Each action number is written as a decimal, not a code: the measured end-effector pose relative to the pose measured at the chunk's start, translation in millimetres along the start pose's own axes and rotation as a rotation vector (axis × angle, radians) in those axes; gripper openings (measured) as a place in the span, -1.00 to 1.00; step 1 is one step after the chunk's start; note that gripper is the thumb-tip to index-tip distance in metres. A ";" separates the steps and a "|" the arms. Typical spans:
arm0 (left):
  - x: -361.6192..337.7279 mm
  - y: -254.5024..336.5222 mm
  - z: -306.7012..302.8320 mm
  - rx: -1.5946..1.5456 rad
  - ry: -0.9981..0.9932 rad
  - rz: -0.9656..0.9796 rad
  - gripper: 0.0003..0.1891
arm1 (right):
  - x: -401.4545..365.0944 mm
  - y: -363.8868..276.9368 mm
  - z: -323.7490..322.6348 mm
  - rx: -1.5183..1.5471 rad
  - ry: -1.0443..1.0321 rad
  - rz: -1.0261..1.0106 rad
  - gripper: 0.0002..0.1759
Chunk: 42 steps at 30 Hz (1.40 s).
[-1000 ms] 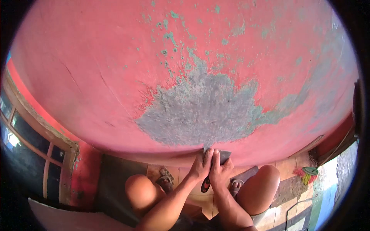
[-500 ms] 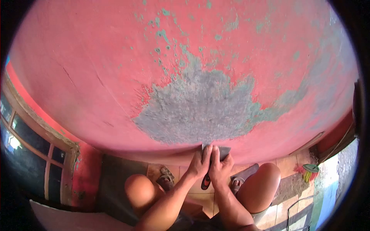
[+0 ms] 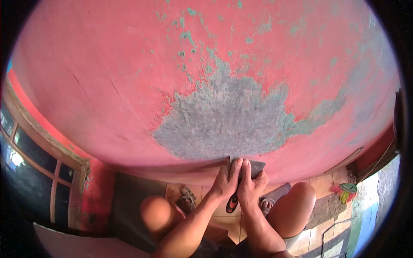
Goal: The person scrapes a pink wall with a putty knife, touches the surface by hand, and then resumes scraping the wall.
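Observation:
Both of my hands grip one putty knife, whose wide dark blade (image 3: pixel 257 167) lies against the lower wall and whose black and red handle (image 3: pixel 232 204) sticks out below. My left hand (image 3: pixel 226 178) is closed on it from the left, fingers pressed on the blade. From the right, my right hand (image 3: pixel 251 185) is closed on the same tool. The blade's edge meets the bottom border of a bare grey patch (image 3: pixel 223 116) in the pink painted wall (image 3: pixel 116 64). Part of the handle is hidden by my hands.
My bent knees (image 3: pixel 294 208) flank my arms, and my sandalled feet rest on the tiled floor (image 3: pixel 208 189). A window frame (image 3: pixel 53 172) stands at left. To the right are a brush with coloured bristles (image 3: pixel 345 192) and a dark wooden frame (image 3: pixel 378 157).
My hands and the putty knife have shifted slightly right and up along the patch's lower edge. The view has also moved a little. Both hands keep their hold.

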<state>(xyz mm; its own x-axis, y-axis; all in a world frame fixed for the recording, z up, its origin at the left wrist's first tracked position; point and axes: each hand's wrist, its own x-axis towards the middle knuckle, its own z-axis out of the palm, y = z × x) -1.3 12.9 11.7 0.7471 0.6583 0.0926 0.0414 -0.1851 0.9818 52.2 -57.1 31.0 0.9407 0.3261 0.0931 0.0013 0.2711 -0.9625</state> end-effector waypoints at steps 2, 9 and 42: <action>4.8 -11.8 0.3 0.041 0.010 0.020 -0.48 | 0.1 13.7 -2.2 -0.079 0.007 -0.022 -0.76; 11.0 29.1 -6.9 -0.091 -0.052 0.035 -0.50 | 4.9 -16.9 4.2 -0.049 0.019 -0.045 -0.76; -2.0 -44.9 7.3 -0.031 0.071 -0.094 -0.37 | -6.6 36.0 -7.2 -0.087 -0.024 0.046 -0.73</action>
<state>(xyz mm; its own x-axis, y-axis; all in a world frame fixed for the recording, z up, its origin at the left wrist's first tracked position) 0.2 14.5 -33.8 0.6922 0.7217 0.0104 0.0872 -0.0980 0.9914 48.4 -56.0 -6.1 0.9319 0.3588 0.0534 -0.0113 0.1759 -0.9843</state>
